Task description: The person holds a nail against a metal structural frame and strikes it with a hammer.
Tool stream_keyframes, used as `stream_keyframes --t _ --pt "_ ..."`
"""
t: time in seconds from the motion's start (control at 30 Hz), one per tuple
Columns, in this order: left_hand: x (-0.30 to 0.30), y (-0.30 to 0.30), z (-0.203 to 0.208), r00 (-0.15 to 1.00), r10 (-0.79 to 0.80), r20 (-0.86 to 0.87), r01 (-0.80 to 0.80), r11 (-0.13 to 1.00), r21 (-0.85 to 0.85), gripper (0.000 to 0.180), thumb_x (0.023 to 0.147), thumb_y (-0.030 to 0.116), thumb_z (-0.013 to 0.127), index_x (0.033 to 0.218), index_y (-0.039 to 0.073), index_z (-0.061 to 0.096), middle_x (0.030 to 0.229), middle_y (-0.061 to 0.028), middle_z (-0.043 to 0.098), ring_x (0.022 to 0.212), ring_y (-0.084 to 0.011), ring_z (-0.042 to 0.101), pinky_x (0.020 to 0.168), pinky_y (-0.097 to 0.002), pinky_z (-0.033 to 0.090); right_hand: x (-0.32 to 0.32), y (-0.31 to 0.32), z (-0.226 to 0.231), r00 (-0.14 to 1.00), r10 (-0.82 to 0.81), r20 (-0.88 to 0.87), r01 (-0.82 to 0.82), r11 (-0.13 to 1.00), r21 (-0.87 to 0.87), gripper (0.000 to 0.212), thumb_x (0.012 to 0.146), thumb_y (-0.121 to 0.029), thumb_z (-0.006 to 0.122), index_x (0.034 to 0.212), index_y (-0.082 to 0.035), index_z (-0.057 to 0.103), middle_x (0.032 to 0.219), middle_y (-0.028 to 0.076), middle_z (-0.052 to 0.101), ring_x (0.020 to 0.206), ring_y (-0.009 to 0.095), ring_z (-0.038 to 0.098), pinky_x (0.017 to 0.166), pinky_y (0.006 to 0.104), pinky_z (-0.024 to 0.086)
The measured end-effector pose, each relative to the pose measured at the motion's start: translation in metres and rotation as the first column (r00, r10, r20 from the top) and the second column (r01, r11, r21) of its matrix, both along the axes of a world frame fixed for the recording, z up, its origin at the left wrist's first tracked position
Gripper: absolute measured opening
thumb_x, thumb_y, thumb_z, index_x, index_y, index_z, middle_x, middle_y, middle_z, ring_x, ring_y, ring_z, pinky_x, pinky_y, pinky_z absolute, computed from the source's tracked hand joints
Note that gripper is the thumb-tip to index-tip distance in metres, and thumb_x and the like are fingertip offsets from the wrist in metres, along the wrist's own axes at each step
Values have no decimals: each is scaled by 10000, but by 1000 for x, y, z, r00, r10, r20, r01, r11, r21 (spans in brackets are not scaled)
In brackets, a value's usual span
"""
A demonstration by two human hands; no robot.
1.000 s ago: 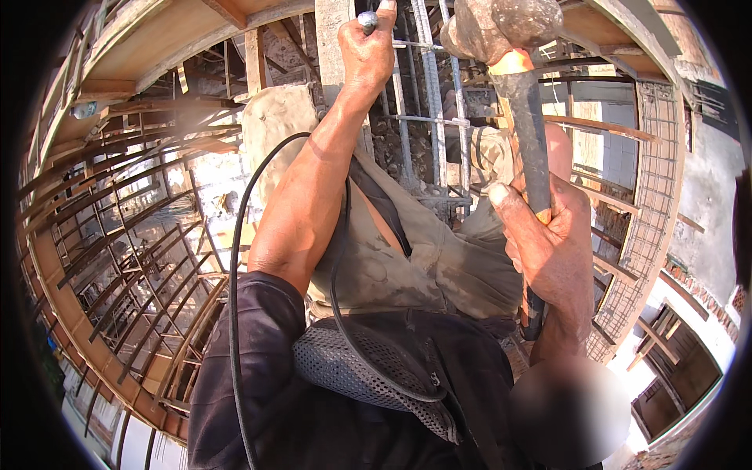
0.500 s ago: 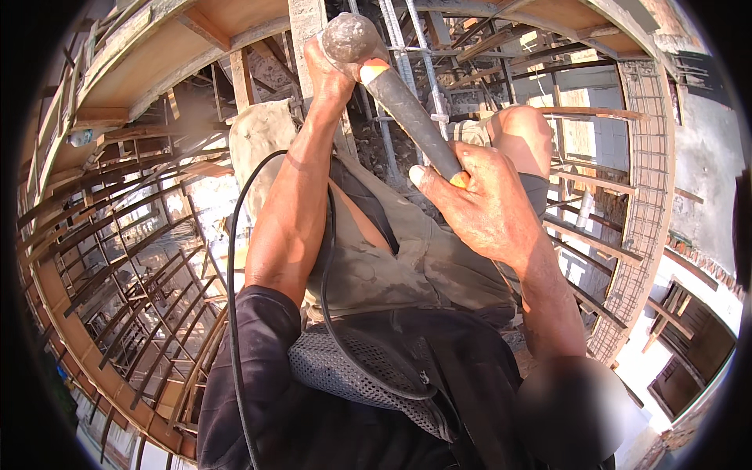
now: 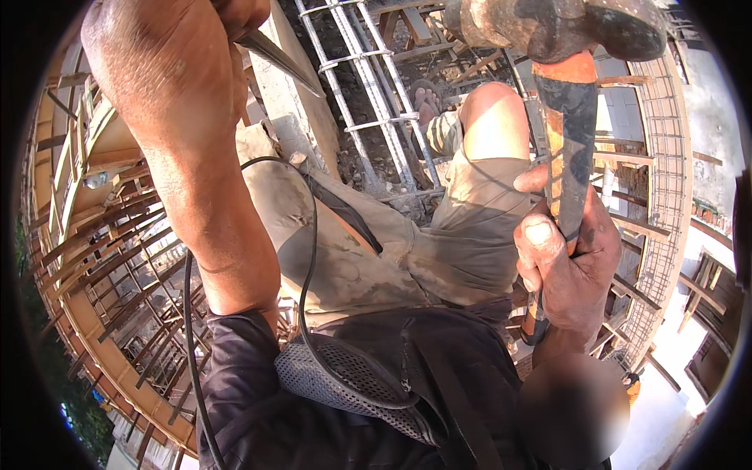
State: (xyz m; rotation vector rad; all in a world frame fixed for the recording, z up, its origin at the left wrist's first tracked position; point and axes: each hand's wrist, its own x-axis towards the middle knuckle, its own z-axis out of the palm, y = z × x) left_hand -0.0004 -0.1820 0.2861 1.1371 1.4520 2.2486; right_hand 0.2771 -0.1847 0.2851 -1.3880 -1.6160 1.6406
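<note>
My right hand [image 3: 572,258] is closed round the lower handle of a hammer [image 3: 570,117], held upright at the right. Its handle is orange and black, and its worn, dirty metal head is at the top edge. My left hand [image 3: 176,59] is raised at the upper left, large and partly cut off by the top edge. From its curled fingers a pointed metal spike [image 3: 280,64] sticks out, slanting down to the right; its other end is hidden. Just below the spike's tip stands a rough, pale post [image 3: 294,102].
A cage of tied steel bars [image 3: 376,102] runs beside the post, between my knees. Wooden formwork [image 3: 98,345] and a lattice of sticks curve along the left. Wire mesh [image 3: 666,157] lies at the right. A black cable [image 3: 312,266] hangs over my lap.
My left hand has come up and to the left, and the spike now shows. The hammer has swung from the centre to the right, its head now at the upper right.
</note>
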Motion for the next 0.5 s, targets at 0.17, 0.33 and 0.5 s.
stream_keyframes --t 0.17,0.33,0.5 --pt "10 -3 3 987 -134 84 134 991 13 389 1013 265 528 669 144 394 572 60 252 483 -67 196 478 -263 206 19 2 -17 998 41 40 -43 998 39 276 933 -150 659 1159 -7 593 663 -50 503 529 15 407 489 186 311" --pt "23 -3 6 989 -141 54 140 990 17 394 1007 300 558 660 161 438 541 73 300 451 -51 228 428 -252 201 27 -3 -19 998 49 -50 -53 995 -87 231 953 -141 668 1144 -27 608 732 -53 536 617 10 444 557 189 341" --pt "36 6 4 995 -88 -35 89 996 27 400 1002 336 588 651 178 482 510 87 348 419 -34 260 377 -240 196 23 -13 -15 990 48 -135 -74 977 -198 212 962 -128 663 1141 -30 605 744 -59 529 597 -13 429 532 176 321"
